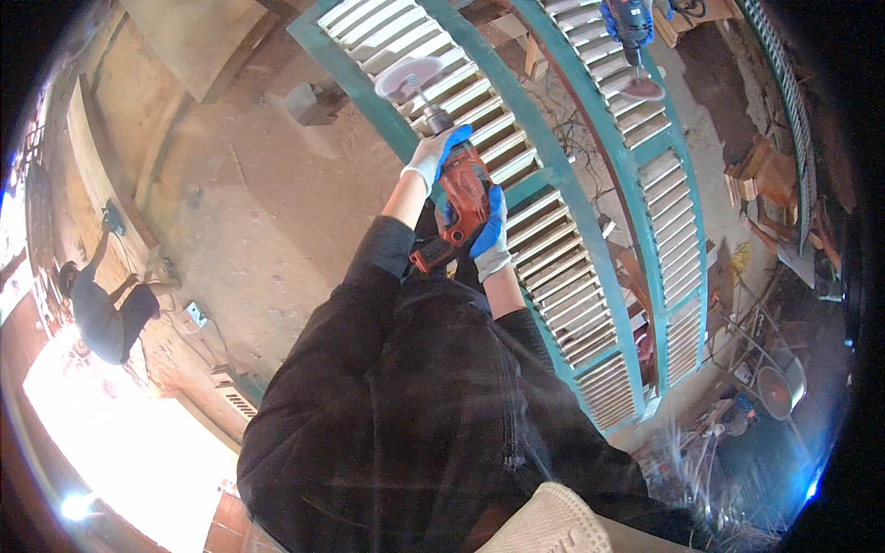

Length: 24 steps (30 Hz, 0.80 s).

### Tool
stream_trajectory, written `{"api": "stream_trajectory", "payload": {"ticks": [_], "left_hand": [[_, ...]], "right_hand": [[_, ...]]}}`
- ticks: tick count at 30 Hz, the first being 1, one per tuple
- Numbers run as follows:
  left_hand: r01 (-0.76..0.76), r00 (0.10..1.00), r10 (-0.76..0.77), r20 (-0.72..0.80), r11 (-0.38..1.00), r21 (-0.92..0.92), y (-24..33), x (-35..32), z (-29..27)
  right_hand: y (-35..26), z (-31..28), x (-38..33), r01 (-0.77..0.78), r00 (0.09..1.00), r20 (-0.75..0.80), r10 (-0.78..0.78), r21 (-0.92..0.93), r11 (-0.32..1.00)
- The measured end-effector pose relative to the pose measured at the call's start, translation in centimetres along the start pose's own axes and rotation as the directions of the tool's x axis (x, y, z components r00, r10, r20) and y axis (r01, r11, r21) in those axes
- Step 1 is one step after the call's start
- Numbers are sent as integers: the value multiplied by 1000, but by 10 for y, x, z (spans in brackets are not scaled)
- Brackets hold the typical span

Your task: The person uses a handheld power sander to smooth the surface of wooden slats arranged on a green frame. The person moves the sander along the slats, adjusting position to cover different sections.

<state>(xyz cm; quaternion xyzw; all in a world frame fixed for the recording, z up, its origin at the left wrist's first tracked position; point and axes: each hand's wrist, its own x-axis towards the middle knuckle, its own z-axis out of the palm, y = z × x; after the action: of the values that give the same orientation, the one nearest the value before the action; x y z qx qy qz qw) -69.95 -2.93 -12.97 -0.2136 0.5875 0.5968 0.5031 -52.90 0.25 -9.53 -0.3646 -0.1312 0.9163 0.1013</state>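
Observation:
A red power drill (466, 189) is held between my two hands, both in white gloves with blue palms. My left hand (437, 155) closes round its front end, just behind the chuck. Farther back, my right hand (492, 236) wraps the body near the handle. A round sanding disc (408, 79), blurred, sits on the drill's shaft over the slats of a green-framed louvered shutter (498, 129). The slats look pale and worn, with green paint on the frame. Whether the disc touches them I cannot tell.
At the upper right, a co-worker's blue-gloved hands hold another drill (632, 23) with a disc (643, 88) over a second green shutter (666, 175). On the left, a crouching person (106, 309) holds a tool (112, 219) against a long board (97, 166). Wood scraps (774, 175) lie at right.

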Motion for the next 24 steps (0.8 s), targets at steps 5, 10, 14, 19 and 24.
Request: {"api": "stream_trajectory", "payload": {"ticks": [5, 10, 14, 19, 24], "left_hand": [[-56, 998, 55, -28, 997, -54, 10, -10, -11], [-142, 989, 145, 3, 966, 216, 20, -11, 35], [-35, 999, 36, -7, 997, 63, 15, -16, 45], [-16, 999, 18, 46, 998, -53, -8, 3, -5], [40, 998, -38, 53, 999, -30, -15, -17, -8]], "right_hand": [[-6, 13, -1, -152, 965, 237, 109, 169, 974], [-15, 1, 0, 76, 997, -27, -73, 118, 990], [-35, -2, -10, 24, 1000, -22, -23, 63, 998], [9, 1, -5, 109, 989, -90, -114, -57, 992], [13, 2, -26, 129, 986, -100, -134, -49, 990]]}}
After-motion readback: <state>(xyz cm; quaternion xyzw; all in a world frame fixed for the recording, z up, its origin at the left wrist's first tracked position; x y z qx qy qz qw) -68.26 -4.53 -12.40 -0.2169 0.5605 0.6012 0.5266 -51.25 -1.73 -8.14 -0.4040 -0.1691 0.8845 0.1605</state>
